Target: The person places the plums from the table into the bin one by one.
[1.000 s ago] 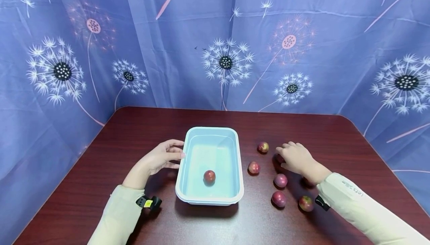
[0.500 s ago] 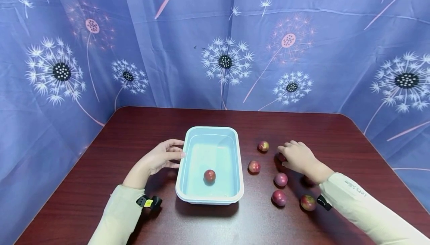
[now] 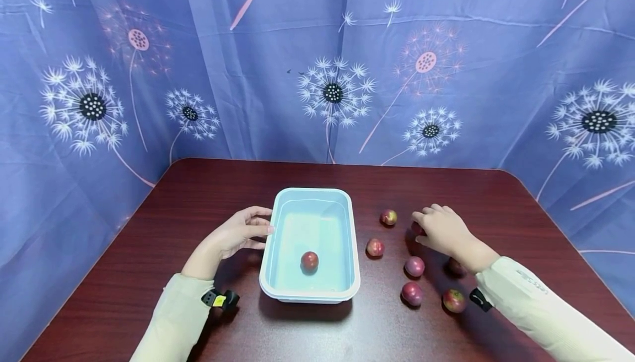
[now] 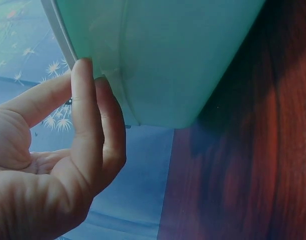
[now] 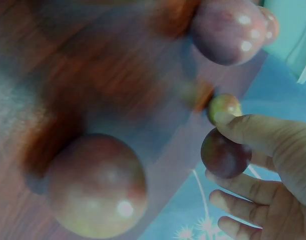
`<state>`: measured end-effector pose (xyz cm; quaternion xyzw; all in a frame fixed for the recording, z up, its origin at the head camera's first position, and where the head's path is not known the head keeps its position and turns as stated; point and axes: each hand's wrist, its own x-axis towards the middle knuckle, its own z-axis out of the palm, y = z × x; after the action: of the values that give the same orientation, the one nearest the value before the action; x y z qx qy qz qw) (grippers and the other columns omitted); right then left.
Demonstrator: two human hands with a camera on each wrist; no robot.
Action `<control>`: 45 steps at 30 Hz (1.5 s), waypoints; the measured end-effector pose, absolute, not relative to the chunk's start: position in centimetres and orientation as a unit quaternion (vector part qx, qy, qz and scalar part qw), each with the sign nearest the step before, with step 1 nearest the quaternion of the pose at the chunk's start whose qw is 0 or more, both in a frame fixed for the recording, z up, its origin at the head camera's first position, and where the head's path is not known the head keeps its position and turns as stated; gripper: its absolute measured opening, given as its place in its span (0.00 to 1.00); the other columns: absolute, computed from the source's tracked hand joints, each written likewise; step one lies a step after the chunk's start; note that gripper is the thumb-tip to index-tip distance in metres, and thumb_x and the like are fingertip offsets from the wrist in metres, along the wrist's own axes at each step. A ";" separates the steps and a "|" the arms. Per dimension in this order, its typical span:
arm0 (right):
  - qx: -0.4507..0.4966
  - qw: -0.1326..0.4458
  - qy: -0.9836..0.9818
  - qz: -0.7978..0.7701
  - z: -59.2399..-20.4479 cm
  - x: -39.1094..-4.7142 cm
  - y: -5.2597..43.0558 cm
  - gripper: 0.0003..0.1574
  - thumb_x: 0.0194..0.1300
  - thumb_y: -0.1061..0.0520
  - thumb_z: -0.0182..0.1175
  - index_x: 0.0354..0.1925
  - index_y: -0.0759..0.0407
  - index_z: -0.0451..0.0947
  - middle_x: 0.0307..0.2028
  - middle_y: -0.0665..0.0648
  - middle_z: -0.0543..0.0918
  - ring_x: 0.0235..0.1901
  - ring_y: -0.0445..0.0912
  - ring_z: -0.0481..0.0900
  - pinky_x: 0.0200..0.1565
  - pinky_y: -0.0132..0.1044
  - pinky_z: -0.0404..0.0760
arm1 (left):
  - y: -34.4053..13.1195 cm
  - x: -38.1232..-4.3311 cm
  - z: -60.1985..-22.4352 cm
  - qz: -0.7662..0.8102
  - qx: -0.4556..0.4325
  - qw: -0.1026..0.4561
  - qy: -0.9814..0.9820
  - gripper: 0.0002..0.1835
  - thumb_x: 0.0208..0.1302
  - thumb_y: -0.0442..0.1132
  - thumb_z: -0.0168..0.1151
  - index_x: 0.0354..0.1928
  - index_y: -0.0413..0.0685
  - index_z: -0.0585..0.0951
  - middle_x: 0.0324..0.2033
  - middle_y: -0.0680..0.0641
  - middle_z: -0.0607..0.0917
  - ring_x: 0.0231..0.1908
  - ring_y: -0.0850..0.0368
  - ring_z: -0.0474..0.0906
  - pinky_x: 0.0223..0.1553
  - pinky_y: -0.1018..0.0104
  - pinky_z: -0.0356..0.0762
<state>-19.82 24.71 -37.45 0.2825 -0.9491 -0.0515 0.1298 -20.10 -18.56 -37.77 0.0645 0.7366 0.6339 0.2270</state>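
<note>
1. Pinching a dark red fruit (image 5: 226, 154) between thumb and forefinger, the right hand (image 3: 440, 231) is at the right part of the table; whether that fruit touches the wood, I cannot tell.
2. Its other visible fingers are spread apart, away from the fruit.
3. Nearest the pinched fruit, a yellow-red fruit (image 3: 388, 217) lies to its left, and a pink fruit (image 3: 414, 266) lies on its near side.
4. Beneath the right forearm sits a shaded fruit (image 3: 455, 266), partly hidden; a green-flecked fruit (image 3: 453, 301) and a plum-red fruit (image 3: 412, 293) lie nearer the person.
5. A mottled fruit (image 3: 375, 247) rests just beside the blue tub (image 3: 354, 252), which holds one red fruit (image 3: 310, 261) on its floor.
6. The left hand (image 3: 237, 235) holds the tub's left rim, thumb at the edge, fingers against the outside.
7. Pale sleeves (image 3: 545, 307) and black wrist straps (image 3: 479, 299) show on both arms.
8. Beyond the dark wooden table (image 3: 208, 185) hangs a blue curtain (image 3: 258, 75) printed with dandelions.
</note>
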 end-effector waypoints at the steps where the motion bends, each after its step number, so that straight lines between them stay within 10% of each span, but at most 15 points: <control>1: 0.284 0.134 -0.948 -0.050 -37.4 -19.8 24.7 0.24 0.39 0.55 0.76 0.35 0.61 0.79 0.26 0.56 0.79 0.28 0.54 0.74 0.29 0.48 0.73 | -18.6 -20.1 -37.8 0.634 0.063 0.227 0.737 0.32 0.63 0.33 0.60 0.66 0.32 0.60 0.44 0.41 0.78 0.37 0.59 0.81 0.41 0.61 0.83; 45: 0.302 0.230 -0.925 0.021 -33.8 -18.8 22.2 0.26 0.38 0.59 0.75 0.40 0.61 0.80 0.28 0.57 0.81 0.29 0.55 0.76 0.29 0.49 0.73 | -18.7 -20.2 -37.8 0.634 0.061 0.231 0.735 0.33 0.63 0.34 0.60 0.67 0.33 0.59 0.46 0.40 0.78 0.37 0.59 0.81 0.42 0.62 0.82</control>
<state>-18.81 22.20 -33.76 0.3016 -0.9249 0.0208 0.2305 -20.16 -18.70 -37.81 0.0610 0.7351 0.6343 0.2315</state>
